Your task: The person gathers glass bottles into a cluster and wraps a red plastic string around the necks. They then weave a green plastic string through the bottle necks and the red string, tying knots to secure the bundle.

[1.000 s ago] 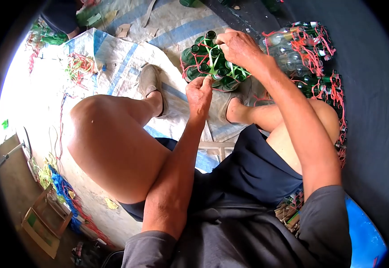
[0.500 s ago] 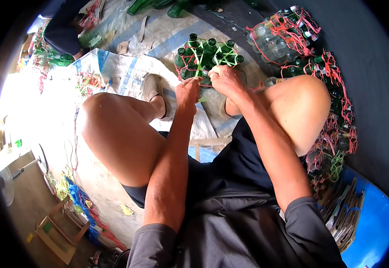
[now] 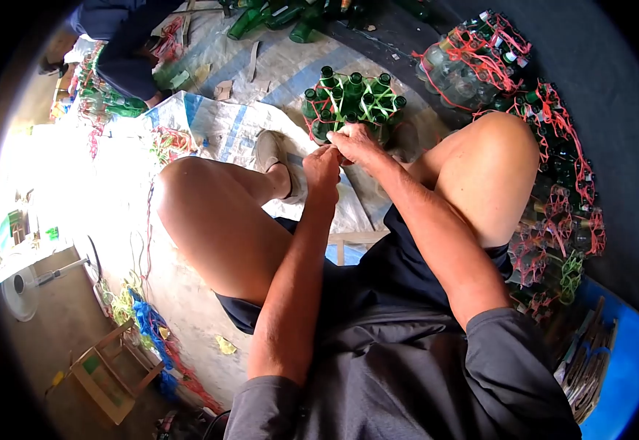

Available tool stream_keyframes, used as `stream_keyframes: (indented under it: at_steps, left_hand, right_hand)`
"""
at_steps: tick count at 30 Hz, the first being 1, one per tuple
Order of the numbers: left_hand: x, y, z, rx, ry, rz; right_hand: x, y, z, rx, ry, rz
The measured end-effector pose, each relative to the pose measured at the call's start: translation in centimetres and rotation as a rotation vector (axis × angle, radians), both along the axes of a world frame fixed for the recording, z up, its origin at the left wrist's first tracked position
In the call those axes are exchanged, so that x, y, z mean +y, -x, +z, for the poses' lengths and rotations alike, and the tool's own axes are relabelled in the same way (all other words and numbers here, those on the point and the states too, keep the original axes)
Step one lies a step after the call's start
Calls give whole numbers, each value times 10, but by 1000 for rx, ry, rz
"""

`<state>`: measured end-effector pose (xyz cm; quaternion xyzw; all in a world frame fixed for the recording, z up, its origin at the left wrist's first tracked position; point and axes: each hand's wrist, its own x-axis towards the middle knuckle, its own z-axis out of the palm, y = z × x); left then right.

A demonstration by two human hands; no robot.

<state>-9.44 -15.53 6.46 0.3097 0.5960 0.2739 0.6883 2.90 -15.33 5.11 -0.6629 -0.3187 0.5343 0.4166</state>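
Several green glass bottles (image 3: 352, 89) stand upright in a tight cluster on the floor between my feet. Red and pale green plastic string (image 3: 364, 110) runs around and between their necks. My right hand (image 3: 360, 145) is closed on the pale green string at the near side of the cluster. Right beside it, my left hand (image 3: 322, 167) is closed too, its fingertips meeting the right hand's at the string. The short stretch between the fingers is mostly hidden.
Bundles of clear bottles (image 3: 457, 77) tied with red string line the right side. Loose green bottles (image 3: 306, 26) lie at the back. Another person's dark-clothed leg (image 3: 125, 62) is at upper left. A fan (image 3: 20, 293) and blue bin (image 3: 631, 359) stand near the lower edges.
The whole view has shifted, so the scene sits further right and lower. Both hands have drawn slightly back from the bottles toward my body, staying together and closed.
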Motion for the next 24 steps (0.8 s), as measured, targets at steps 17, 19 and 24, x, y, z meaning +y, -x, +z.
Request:
stream_keyframes:
  at_steps: [17, 19, 24]
  left_hand:
    - [-33, 4, 6, 3, -32, -6]
    - [-34, 4, 10, -1, -21, -17]
    - [-40, 3, 21, -17, 0, -30]
  right_hand:
    - [-4, -1, 6, 303, 70, -66]
    - [-4, 1, 10, 333, 80, -114]
    - [0, -1, 7, 390, 124, -85]
